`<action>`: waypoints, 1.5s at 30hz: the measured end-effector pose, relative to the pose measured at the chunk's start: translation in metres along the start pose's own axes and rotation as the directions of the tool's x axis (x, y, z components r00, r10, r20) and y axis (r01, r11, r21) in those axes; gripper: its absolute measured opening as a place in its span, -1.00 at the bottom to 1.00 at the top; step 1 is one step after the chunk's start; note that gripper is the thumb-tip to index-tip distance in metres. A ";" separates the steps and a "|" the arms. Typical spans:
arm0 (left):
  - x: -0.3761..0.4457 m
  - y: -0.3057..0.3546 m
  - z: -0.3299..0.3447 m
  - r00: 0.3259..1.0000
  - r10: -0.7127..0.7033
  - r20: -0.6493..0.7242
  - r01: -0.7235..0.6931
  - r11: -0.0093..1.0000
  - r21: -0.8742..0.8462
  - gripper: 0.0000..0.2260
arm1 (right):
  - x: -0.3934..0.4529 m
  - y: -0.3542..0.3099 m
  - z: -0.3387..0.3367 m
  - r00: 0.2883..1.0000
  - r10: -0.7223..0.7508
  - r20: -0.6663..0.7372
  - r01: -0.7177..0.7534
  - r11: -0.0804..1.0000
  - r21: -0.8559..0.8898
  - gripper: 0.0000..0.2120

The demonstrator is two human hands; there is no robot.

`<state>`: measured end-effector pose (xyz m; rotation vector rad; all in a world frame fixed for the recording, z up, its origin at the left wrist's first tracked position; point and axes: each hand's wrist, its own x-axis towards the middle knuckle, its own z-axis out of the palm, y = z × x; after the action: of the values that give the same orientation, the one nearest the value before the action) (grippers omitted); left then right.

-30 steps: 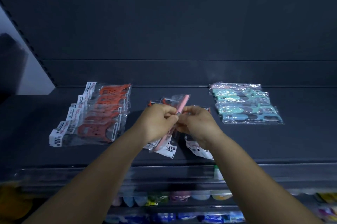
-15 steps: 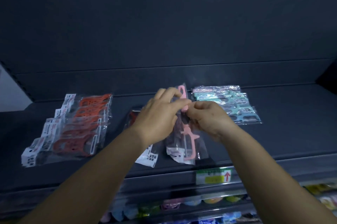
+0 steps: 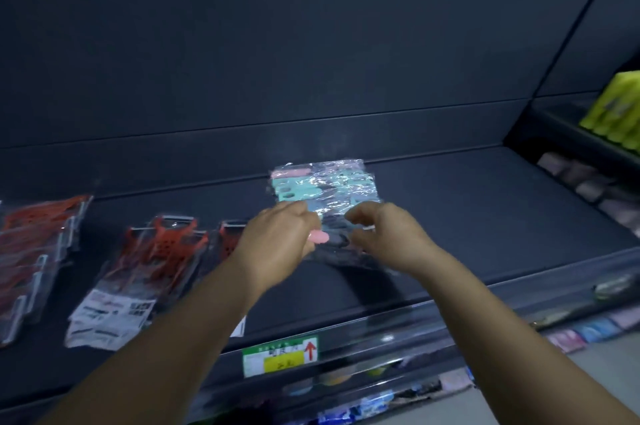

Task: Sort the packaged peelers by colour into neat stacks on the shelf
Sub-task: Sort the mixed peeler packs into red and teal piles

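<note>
The dark shelf [image 3: 485,217] spreads wide under both hands, its clear front rail carrying a green and yellow price label [image 3: 280,354] below the grip. Far out to the left of the grip lies the big red stack [image 3: 31,251] of packaged peelers, and nearer in, just left of the left forearm, a looser red heap [image 3: 138,272] with white header cards showing. Directly beyond the grip sits the teal stack [image 3: 322,185], with what looks like a pink piece at its far corner. Off to the right, well apart, are yellow packs [image 3: 616,106] on a neighbouring shelf.

The left hand [image 3: 277,248] curls round a pink peeler [image 3: 318,236], only its rounded end showing beside the fingers. The right hand [image 3: 384,237] is curled and pinches the crinkly clear wrap at the near edge of the teal pile; what it holds beyond that film I cannot tell.

These packs look light and flat, the plastic peeler stiff but the sleeve slick and floppy, so a pinch through the film onto the hard handle should serve better than film alone
</note>
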<state>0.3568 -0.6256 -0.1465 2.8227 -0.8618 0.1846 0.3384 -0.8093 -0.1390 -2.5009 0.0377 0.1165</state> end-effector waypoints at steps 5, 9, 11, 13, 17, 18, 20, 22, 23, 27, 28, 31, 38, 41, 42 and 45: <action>-0.001 0.012 0.024 0.984 -0.177 0.021 0.178 0.982 -0.068 -0.77 | -0.006 0.023 0.016 0.975 -0.202 -0.093 0.177 0.959 -0.222 -0.77; -0.001 0.015 0.033 0.972 -0.233 -0.034 0.229 0.969 -0.089 -0.74 | -0.006 0.030 0.035 0.940 -0.320 -0.121 0.274 0.917 -0.291 -0.72; 0.000 0.016 0.036 0.971 -0.232 -0.052 0.227 0.969 -0.099 -0.75 | -0.006 0.032 0.039 0.937 -0.329 -0.115 0.277 0.904 -0.325 -0.69; 0.002 0.015 0.038 0.967 -0.240 -0.087 0.228 0.965 -0.132 -0.77 | -0.006 0.034 0.041 0.935 -0.336 -0.117 0.278 0.895 -0.349 -0.67; 0.006 0.015 0.040 0.955 -0.289 -0.067 0.275 0.948 -0.162 -0.75 | -0.002 0.036 0.042 0.938 -0.334 -0.093 0.284 0.893 -0.350 -0.67; 0.005 0.015 0.039 0.953 -0.298 -0.054 0.287 0.946 -0.154 -0.72 | -0.001 0.037 0.043 0.939 -0.333 -0.082 0.286 0.891 -0.352 -0.68; 0.001 0.014 0.038 0.954 -0.298 -0.038 0.291 0.947 -0.139 -0.63 | 0.001 0.035 0.044 0.943 -0.322 -0.080 0.275 0.894 -0.354 -0.70; -0.007 0.012 0.034 0.955 -0.294 -0.039 0.287 0.950 -0.124 -0.58 | 0.000 0.028 0.046 0.936 -0.335 -0.104 0.283 0.896 -0.343 -0.71; -0.012 0.009 0.031 0.953 -0.300 -0.046 0.293 0.949 -0.115 -0.58 | 0.000 0.022 0.049 0.930 -0.352 -0.105 0.300 0.894 -0.331 -0.72; -0.041 -0.014 0.015 0.923 -0.380 -0.059 0.376 0.924 -0.071 -0.58 | -0.001 -0.017 0.062 0.900 -0.431 -0.064 0.403 0.879 -0.257 -0.70; -0.048 -0.023 0.011 0.912 -0.406 -0.059 0.404 0.913 -0.053 -0.57 | -0.002 -0.028 0.066 0.896 -0.443 -0.046 0.420 0.876 -0.237 -0.68; -0.073 -0.055 0.001 0.860 -0.509 -0.043 0.510 0.860 0.013 -0.55 | -0.002 -0.058 0.082 0.884 -0.464 0.057 0.465 0.860 -0.210 -0.60; -0.119 -0.114 -0.009 0.831 -0.554 0.050 0.556 0.831 -0.040 -0.64 | 0.001 -0.114 0.137 0.892 -0.422 0.161 0.451 0.855 -0.256 -0.66; -0.121 -0.128 -0.017 0.838 -0.544 0.047 0.546 0.833 -0.087 -0.76 | 0.004 -0.132 0.154 0.909 -0.392 0.141 0.416 0.861 -0.292 -0.72; -0.120 -0.133 -0.019 0.839 -0.541 0.048 0.544 0.835 -0.086 -0.78 | 0.004 -0.138 0.158 0.911 -0.387 0.139 0.411 0.857 -0.311 -0.73; -0.118 -0.145 -0.022 0.838 -0.544 0.039 0.545 0.829 -0.125 -0.73 | 0.002 -0.149 0.166 0.938 -0.326 0.120 0.347 0.896 -0.276 -0.57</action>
<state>0.3396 -0.4392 -0.1657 2.8040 -0.0314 0.0374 0.3365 -0.5911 -0.1835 -2.7522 -0.4761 0.0697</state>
